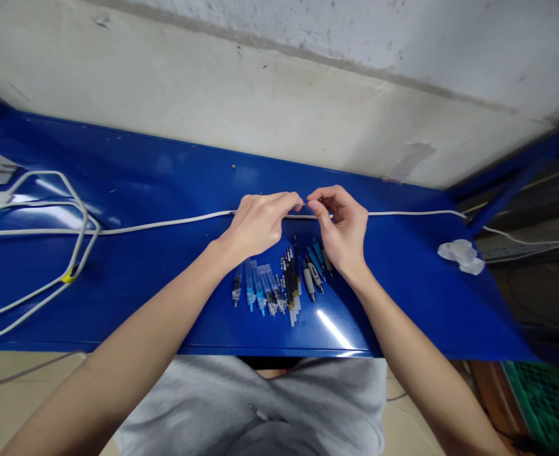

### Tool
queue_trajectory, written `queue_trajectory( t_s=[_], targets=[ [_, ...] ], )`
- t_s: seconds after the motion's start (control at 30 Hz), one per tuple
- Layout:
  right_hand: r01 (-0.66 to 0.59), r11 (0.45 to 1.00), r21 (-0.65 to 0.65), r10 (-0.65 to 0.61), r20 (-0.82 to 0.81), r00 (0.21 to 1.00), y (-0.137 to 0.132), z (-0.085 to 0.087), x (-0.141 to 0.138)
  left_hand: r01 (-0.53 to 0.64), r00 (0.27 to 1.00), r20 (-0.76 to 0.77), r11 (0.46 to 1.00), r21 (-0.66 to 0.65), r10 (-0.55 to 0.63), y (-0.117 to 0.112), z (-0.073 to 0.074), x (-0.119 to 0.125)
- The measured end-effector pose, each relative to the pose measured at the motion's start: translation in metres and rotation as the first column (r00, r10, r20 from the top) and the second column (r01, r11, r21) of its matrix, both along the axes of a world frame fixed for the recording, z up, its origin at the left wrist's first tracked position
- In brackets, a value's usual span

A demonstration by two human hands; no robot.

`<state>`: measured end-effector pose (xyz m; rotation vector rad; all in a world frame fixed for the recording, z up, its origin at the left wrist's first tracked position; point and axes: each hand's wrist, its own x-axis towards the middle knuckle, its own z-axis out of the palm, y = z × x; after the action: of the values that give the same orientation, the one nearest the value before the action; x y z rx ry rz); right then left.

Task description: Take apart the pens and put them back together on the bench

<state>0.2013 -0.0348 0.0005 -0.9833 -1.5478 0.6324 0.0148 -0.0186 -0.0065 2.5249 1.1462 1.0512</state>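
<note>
From my end, the blue tabletop [165,171] looks like smooth glossy metal, pen barrels [250,277] clear plastic, grey clothing [203,405] matt cloth.

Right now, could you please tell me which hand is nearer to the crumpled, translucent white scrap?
Right: the right hand is to the left of the crumpled white scrap, apart from it; the left hand is farther left, beyond the right hand.

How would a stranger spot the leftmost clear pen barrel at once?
On the blue table, find the person's left hand. Just nearer the person's body lies a row of clear pen barrels. The leftmost barrel is set slightly apart at the row's end, and its near end is dark, while its nearest neighbour's is light blue.
</note>
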Motion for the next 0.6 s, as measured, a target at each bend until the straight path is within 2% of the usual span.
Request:
queue_trajectory(
  t_s=[0.2,0.43,0.6],
  targets=[
    [-0.018,1.000,-0.026,0.019,0.045,0.999,-0.0007,-0.0029,0.0001,-0.014,1.000,0.005,1.000,-0.015,0.014,-0.0014,0.0028,0.0007],
    [0.028,0.999,0.020,-0.028,0.004,1.000,-0.0030,-0.0003,-0.0014,0.008,1.000,-0.015,1.000,0.023,-0.008,-0.0026,0.0027,-0.0009],
    [0.017,1.000,-0.012,-0.017,0.020,1.000,-0.0022,-0.0023,-0.0009,0.000,0.998,-0.056,0.998,0.065,0.003,-0.0019,0.0002,-0.0012]
  ],
)
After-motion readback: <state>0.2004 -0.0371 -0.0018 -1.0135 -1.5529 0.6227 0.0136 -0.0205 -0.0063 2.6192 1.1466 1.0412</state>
